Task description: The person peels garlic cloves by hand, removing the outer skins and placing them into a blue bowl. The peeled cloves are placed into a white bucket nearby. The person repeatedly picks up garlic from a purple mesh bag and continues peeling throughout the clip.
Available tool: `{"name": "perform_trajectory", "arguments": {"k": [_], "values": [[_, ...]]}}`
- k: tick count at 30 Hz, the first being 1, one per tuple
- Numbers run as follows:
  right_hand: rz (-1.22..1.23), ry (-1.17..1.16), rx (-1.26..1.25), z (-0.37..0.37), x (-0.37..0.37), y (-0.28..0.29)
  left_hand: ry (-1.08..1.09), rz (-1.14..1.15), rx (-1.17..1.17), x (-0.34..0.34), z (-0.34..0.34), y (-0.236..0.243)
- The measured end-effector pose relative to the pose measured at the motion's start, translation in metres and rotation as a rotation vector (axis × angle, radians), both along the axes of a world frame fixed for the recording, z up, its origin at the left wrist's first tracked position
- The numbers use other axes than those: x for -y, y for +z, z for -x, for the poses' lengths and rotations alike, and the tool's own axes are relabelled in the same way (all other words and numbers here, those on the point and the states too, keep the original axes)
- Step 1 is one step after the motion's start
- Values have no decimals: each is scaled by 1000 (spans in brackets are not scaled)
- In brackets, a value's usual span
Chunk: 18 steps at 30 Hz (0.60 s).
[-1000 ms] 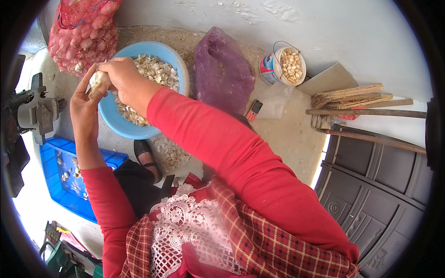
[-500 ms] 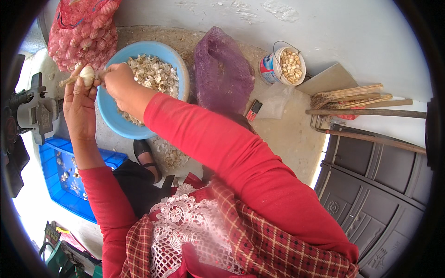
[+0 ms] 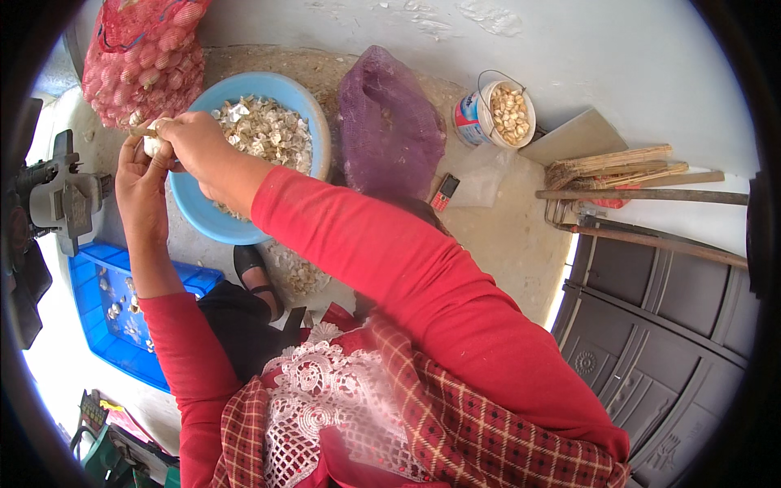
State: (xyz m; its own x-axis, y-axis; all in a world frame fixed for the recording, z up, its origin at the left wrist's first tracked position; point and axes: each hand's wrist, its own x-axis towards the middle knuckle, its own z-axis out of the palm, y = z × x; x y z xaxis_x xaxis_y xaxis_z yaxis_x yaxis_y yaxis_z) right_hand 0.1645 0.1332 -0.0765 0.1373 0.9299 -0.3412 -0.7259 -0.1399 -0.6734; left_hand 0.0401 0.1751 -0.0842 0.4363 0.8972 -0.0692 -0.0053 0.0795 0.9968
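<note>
left hand (image 3: 145, 183) curled | right hand (image 3: 199, 150) pinching beside it | 2 arms (image 3: 390, 236) outstretched

Left hand (image 3: 142, 183) and right hand (image 3: 198, 145) grip a garlic bulb (image 3: 152, 145)

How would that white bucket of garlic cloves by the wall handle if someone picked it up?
The bucket is probably fairly heavy, since garlic cloves show high up inside. Its opening looks round rather than slumped, so the sides are likely stiff. The cloves look loose and uncovered, so a tilt could spill them.
</note>
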Motion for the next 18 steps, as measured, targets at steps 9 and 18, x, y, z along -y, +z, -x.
{"name": "perform_trajectory", "arguments": {"k": [9,18], "values": [[-63,-98,-50,5,-2,0,-40,-33,9,6,-7,9],[-92,-135,-84,4,-4,-6,-29,-120,-53,9,-10,13]]}}
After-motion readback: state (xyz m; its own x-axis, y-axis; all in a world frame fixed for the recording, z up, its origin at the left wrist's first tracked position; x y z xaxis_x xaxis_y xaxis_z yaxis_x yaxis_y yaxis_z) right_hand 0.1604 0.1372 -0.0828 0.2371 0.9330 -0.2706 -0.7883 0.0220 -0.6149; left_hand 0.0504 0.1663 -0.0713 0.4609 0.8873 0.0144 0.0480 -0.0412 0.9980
